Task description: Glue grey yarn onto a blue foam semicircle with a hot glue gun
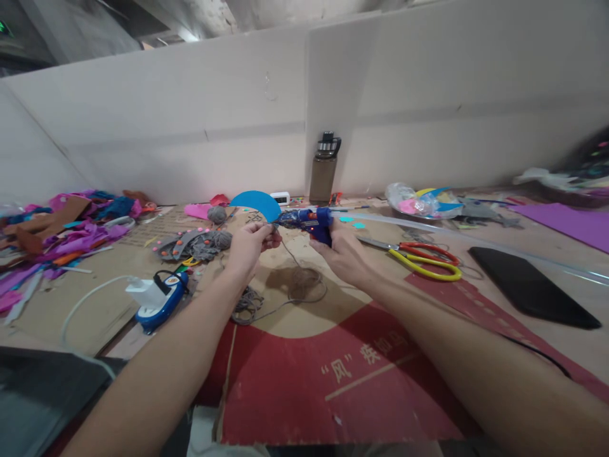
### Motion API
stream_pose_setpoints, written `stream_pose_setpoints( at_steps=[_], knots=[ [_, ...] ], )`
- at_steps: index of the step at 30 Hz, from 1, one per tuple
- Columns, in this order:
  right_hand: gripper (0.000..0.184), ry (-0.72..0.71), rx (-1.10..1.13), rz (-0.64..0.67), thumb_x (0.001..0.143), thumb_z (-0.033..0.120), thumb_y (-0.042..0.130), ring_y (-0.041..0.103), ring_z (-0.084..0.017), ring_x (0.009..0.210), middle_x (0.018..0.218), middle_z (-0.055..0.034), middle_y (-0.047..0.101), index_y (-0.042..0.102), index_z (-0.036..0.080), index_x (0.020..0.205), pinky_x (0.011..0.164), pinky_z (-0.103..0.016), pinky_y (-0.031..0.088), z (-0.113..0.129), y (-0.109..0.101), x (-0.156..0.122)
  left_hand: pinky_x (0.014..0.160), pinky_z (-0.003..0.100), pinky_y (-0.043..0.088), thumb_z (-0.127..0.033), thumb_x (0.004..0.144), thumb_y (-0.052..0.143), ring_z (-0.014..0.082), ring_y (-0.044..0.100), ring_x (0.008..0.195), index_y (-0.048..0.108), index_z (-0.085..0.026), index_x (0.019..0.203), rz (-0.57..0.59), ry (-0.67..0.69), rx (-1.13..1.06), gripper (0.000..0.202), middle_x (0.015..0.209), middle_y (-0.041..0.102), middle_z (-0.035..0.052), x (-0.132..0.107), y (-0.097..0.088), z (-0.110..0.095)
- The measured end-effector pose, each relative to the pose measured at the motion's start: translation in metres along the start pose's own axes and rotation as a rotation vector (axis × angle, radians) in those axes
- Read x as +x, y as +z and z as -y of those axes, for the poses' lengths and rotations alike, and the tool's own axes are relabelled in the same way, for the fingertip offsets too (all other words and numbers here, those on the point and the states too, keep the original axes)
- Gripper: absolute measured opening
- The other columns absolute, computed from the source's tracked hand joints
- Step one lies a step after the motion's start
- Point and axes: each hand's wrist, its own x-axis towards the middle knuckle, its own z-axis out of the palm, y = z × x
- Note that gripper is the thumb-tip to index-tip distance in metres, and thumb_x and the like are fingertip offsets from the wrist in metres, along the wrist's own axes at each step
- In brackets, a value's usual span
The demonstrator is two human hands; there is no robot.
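My right hand [346, 252] is wrapped round the handle of a blue hot glue gun [311, 219], and a long clear glue stick [419, 223] runs out of its back to the right. The gun's nozzle points left, at the fingers of my left hand [251, 246]. Those fingers pinch the lower end of a blue crescent-shaped piece [258, 201], right by the nozzle. Whether the nozzle touches the piece cannot be made out. Grey yarn [247, 306] trails from beneath my left fingers and lies in loops on the cardboard below.
Red-and-tan cardboard [295, 374] covers the table before me. Scissors [423, 259] and a black phone-like slab [533, 285] lie right. A bottle [323, 171] stands behind. Leftward are a blue-white power strip [159, 304], grey pieces with orange dots [183, 244] and colourful scraps [76, 222].
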Motion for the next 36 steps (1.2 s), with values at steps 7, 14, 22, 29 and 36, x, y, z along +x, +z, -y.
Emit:
stream_pose_setpoints(
  at_steps=[7, 14, 22, 29, 36],
  knots=[
    [0.027, -0.006, -0.011, -0.022, 0.083, 0.031, 0.05, 0.057, -0.025, 0.082, 0.093, -0.0109, 0.064, 0.051, 0.017, 0.105, 0.072, -0.038, 0.043, -0.0047, 0.0013, 0.0015, 0.058, 0.025, 0.049, -0.022, 0.065, 0.067, 0.0109, 0.059, 0.053, 0.057, -0.011, 0.066, 0.0, 0.007, -0.019, 0.015, 0.059, 0.063, 0.0041, 0.0002, -0.0007, -0.0018],
    [0.03, 0.007, -0.011, -0.039, 0.082, 0.032, 0.051, 0.056, -0.024, 0.076, 0.087, -0.0085, 0.063, 0.05, 0.017, 0.108, 0.068, -0.036, 0.042, -0.0061, 0.0021, 0.0011, 0.058, 0.025, 0.048, -0.023, 0.065, 0.068, 0.0113, 0.06, 0.055, 0.057, -0.011, 0.067, -0.005, 0.021, -0.03, 0.016, 0.061, 0.063, 0.0044, 0.0013, -0.0028, -0.0021],
    [0.032, 0.003, 0.011, -0.037, 0.082, 0.032, 0.051, 0.056, -0.024, 0.078, 0.09, -0.0088, 0.062, 0.048, 0.017, 0.111, 0.069, -0.036, 0.042, -0.0073, 0.0016, 0.0006, 0.058, 0.025, 0.047, -0.023, 0.064, 0.068, 0.0116, 0.06, 0.056, 0.059, -0.011, 0.068, 0.009, 0.042, -0.04, 0.015, 0.062, 0.063, 0.0044, 0.0018, -0.0037, -0.002],
    [0.03, 0.01, -0.002, -0.032, 0.082, 0.032, 0.051, 0.056, -0.024, 0.078, 0.089, -0.0093, 0.063, 0.049, 0.017, 0.108, 0.069, -0.036, 0.043, -0.0051, 0.0007, 0.0008, 0.059, 0.025, 0.048, -0.023, 0.065, 0.068, 0.0113, 0.06, 0.055, 0.058, -0.012, 0.066, 0.0, 0.018, -0.007, 0.016, 0.061, 0.063, 0.0046, -0.0002, -0.0017, -0.0036],
    [0.025, -0.047, 0.026, -0.021, 0.083, 0.028, 0.05, 0.056, -0.025, 0.088, 0.098, -0.0096, 0.063, 0.05, 0.019, 0.107, 0.077, -0.039, 0.044, 0.0007, -0.0011, -0.0001, 0.057, 0.025, 0.048, -0.023, 0.065, 0.069, 0.0106, 0.057, 0.051, 0.059, -0.012, 0.064, 0.022, 0.011, 0.015, 0.015, 0.058, 0.062, 0.004, 0.0013, -0.0016, 0.0007]
  ],
)
